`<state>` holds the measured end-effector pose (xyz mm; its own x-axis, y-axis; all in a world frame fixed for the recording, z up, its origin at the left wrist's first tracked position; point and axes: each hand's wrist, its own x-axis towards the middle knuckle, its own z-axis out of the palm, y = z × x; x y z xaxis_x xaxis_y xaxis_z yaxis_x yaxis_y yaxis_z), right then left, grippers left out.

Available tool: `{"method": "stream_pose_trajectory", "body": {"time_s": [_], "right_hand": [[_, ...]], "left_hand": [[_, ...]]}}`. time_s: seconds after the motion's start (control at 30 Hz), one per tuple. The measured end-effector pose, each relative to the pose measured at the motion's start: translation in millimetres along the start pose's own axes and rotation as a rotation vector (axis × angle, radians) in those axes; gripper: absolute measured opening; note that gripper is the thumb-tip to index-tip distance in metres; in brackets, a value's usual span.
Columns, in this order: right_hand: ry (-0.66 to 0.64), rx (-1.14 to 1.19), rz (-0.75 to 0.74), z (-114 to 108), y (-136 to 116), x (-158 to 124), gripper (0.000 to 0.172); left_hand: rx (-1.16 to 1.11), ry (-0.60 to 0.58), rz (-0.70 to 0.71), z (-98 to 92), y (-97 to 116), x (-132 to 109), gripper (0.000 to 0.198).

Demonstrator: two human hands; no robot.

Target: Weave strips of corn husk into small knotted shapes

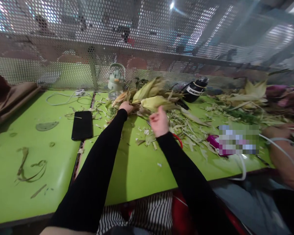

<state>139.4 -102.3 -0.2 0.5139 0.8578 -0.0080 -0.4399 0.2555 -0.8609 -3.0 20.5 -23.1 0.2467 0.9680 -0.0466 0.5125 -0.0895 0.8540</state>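
Note:
At the pile in the middle of the table, my left hand [126, 106] is closed on the near-left edge of the dried corn husks [147, 91]; its fingertips are hidden among the leaves. My right hand [159, 121] is just in front of a pale yellow husk [154, 102], fingers loosely bent and apart, with nothing visible in them. Whether it touches that husk I cannot tell. Beside my right wrist lies a red looped handle [178, 140], probably of scissors, partly covered by my sleeve. Husk scraps [186, 130] are strewn to the right.
Behind the pile stand a pale green bottle [116, 81] and a black bottle [196, 89]. A phone [82, 125] and a charger with cable [79, 92] lie left. More husks [250, 94] are at right, near another person's arm [281, 150]. A perforated metal screen [142, 42] borders the back.

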Motion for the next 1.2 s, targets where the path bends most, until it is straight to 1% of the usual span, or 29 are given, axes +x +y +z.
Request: {"method": "stream_pose_trajectory", "body": {"time_s": [0.07, 0.1, 0.17, 0.23, 0.3, 0.33, 0.4, 0.43, 0.5, 0.53, 0.57, 0.6, 0.63, 0.67, 0.7, 0.77, 0.8, 0.9, 0.93, 0.97, 1.07, 1.2], "right_hand": [[0.007, -0.004, -0.076, -18, -20, -2, 0.042], [0.006, -0.015, -0.093, -28, -27, -5, 0.044], [-0.017, -0.054, -0.087, -43, -31, -12, 0.051], [-0.064, -0.093, -0.063, -51, -26, -19, 0.054], [-0.127, -0.127, -0.041, -50, -21, -25, 0.053], [-0.161, -0.143, -0.033, -47, -19, -27, 0.052], [-0.231, -0.178, -0.023, -39, -18, -33, 0.050], [-0.265, -0.197, -0.021, -35, -19, -36, 0.049], [-0.326, -0.244, -0.022, -28, -22, -43, 0.046], [-0.351, -0.271, -0.024, -25, -23, -47, 0.044], [-0.372, -0.298, -0.028, -24, -24, -51, 0.043], [-0.388, -0.326, -0.035, -23, -24, -54, 0.041], [-0.399, -0.356, -0.043, -23, -25, -57, 0.039], [-0.406, -0.386, -0.051, -23, -26, -59, 0.038], [-0.412, -0.418, -0.059, -24, -27, -62, 0.038], [-0.425, -0.482, -0.069, -26, -30, -66, 0.037], [-0.435, -0.512, -0.070, -26, -32, -69, 0.036], [-0.484, -0.577, -0.064, -26, -39, -76, 0.033], [-0.505, -0.591, -0.057, -26, -41, -79, 0.032], [-0.525, -0.604, -0.049, -26, -44, -82, 0.032], [-0.583, -0.641, -0.020, -30, -49, -88, 0.033], [-0.630, -0.675, 0.022, -37, -50, -94, 0.030]], "left_hand": [[0.062, 0.040, -0.036, 3.1, 4, -3, 0.038], [0.088, 0.059, -0.048, 4.6, 6, -5, 0.038], [0.115, 0.085, -0.046, 4.6, 12, -11, 0.039], [0.117, 0.080, -0.013, -2.4, 19, -19, 0.045], [0.093, 0.056, 0.045, -16.1, 28, -31, 0.051], [0.076, 0.043, 0.081, -23.9, 33, -39, 0.049], [0.025, -0.002, 0.153, -37.3, 44, -60, 0.036], [-0.012, -0.045, 0.188, -41.4, 49, -73, 0.032], [-0.095, -0.188, 0.238, -43.4, 57, -98, 0.037], [-0.129, -0.245, 0.254, -41.8, 60, -110, 0.035], [-0.178, -0.312, 0.271, -39.3, 61, -120, 0.028], [-0.314, -0.366, 0.265, -36.4, 62, -128, 0.020], [-0.428, -0.374, 0.248, -33.8, 61, -135, 0.014], [-0.531, -0.365, 0.229, -31.8, 60, -140, 0.013], [-0.611, -0.344, 0.210, -30.6, 59, -144, 0.016], [-0.672, -0.308, 0.190, -30.8, 58, -150, 0.021], [-0.683, -0.330, 0.183, -31.8, 58, -152, 0.021], [-0.762, -0.489, 0.155, -37.2, 60, -159, 0.014], [-0.811, -0.520, 0.147, -39.2, 61, -160, 0.014], [-0.862, -0.522, 0.144, -41.3, 61, -162, 0.016], [-0.945, -0.425, 0.170, -46.7, 62, -164, 0.023], [-0.928, -0.365, 0.187, -50.8, 64, -163, 0.020]]}}
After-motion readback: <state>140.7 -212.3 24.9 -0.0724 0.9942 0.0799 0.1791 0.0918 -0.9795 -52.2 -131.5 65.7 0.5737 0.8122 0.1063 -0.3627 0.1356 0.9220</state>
